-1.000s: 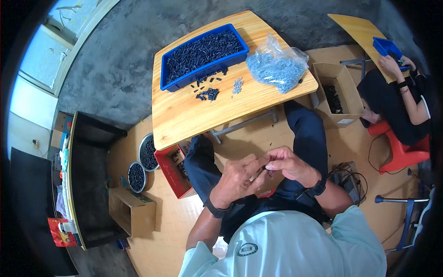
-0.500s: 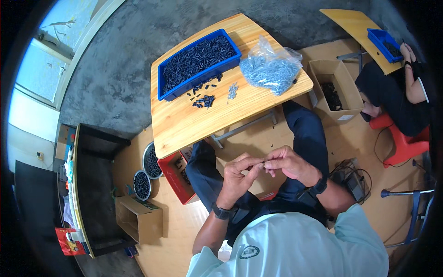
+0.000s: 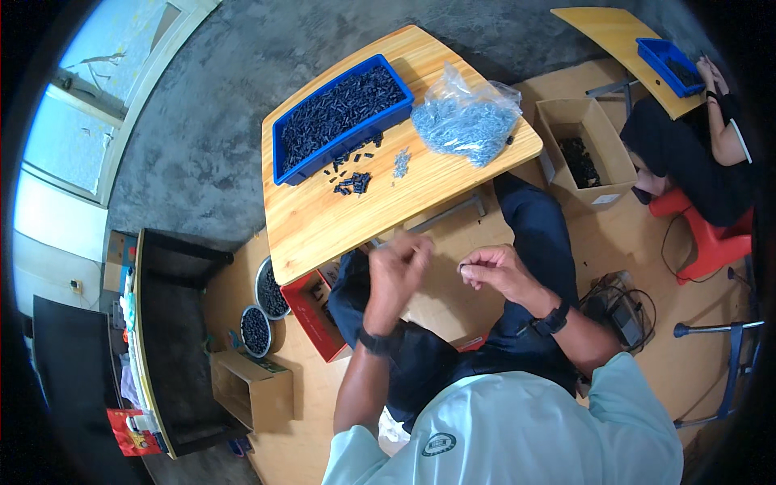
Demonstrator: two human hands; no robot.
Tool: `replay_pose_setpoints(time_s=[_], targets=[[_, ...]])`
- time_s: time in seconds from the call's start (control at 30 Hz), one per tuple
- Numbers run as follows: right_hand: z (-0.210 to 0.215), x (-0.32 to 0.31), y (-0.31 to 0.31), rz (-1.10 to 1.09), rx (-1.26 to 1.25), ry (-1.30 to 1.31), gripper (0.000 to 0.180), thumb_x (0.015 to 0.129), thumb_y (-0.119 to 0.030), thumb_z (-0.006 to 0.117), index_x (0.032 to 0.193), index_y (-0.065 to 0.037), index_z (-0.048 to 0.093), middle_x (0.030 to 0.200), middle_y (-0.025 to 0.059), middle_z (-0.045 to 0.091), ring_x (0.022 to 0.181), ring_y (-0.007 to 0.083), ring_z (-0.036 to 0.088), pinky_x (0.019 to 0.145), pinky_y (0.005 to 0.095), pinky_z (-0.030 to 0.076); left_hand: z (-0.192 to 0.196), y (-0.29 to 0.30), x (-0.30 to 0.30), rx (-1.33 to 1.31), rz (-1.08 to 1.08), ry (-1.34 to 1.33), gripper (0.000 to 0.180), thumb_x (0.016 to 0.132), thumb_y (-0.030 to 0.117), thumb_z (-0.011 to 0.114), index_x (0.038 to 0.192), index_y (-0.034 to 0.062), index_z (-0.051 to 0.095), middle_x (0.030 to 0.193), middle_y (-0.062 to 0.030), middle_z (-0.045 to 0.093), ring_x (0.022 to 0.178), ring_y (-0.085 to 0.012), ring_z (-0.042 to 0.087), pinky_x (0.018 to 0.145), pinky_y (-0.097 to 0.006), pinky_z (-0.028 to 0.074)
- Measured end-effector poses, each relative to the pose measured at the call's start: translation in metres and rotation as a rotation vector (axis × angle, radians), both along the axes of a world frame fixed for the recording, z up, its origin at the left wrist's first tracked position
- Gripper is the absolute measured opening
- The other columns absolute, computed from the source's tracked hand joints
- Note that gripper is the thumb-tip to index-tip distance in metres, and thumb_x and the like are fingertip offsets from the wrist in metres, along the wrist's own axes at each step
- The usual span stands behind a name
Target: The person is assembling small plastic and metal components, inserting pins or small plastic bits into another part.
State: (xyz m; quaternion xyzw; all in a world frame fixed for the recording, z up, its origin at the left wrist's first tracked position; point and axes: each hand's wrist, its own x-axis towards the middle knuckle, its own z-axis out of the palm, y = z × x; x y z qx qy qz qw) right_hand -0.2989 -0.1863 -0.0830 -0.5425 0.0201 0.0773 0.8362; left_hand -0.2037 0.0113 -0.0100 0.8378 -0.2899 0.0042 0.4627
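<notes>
My left hand [image 3: 396, 271] is raised just off the table's near edge, its fingers smeared by motion. Over my lap, my right hand [image 3: 499, 273] has thumb and fingertips pinched together; a small dark thing seems to show at the tips, too small to name. Ahead stands a wooden table [image 3: 315, 230] with a blue bin [image 3: 335, 145] full of short black parts. A loose pile of black pieces [image 3: 354, 183] lies in front of the bin. Right of it are small silvery pieces [image 3: 401, 163], and beyond them a clear plastic bag [image 3: 467, 125] filled with similar pieces.
On the floor at left are two bowls of black parts [image 3: 255, 330], a red box [image 3: 318, 327] and a cardboard box [image 3: 271, 396]. An open carton [image 3: 618, 166] stands right of the table. Another person [image 3: 687, 153] sits at a second table [image 3: 602, 32].
My hands have come apart. The left has swung up and left toward the table edge, while the right stays pinched over my lap. The view has shifted slightly.
</notes>
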Motion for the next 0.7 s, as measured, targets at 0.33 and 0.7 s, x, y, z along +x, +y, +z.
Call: replay_pose_setpoints(time_s=[0.33,0.7], targets=[[-0.052,0.0,-0.017,-0.17,-0.129,-0.02,0.016,0.094,-0.013,0.069,0.101,0.001,0.072,0.083,0.0027,0.07,0.07,0.0058,0.062,0.064,0.0215,0.052,-0.012,-0.015,0.11,0.292,0.298,-0.386,0.016,0.082,0.014,0.071,0.088,0.0007,0.075,0.086,-0.0161,0.07,0.077,-0.0343,0.068,0.07,-0.042,0.054],[-0.015,-0.001,0.001,-0.241,-0.333,-0.167,0.017,0.093,-0.011,0.072,0.102,0.003,0.072,0.086,0.003,0.072,0.075,0.0059,0.064,0.068,0.0219,0.052,-0.026,-0.024,0.118,0.409,0.297,-0.52,0.01,0.083,0.011,0.067,0.08,0.0029,0.071,0.083,-0.0154,0.066,0.076,-0.0361,0.066,0.068,-0.043,0.054]])
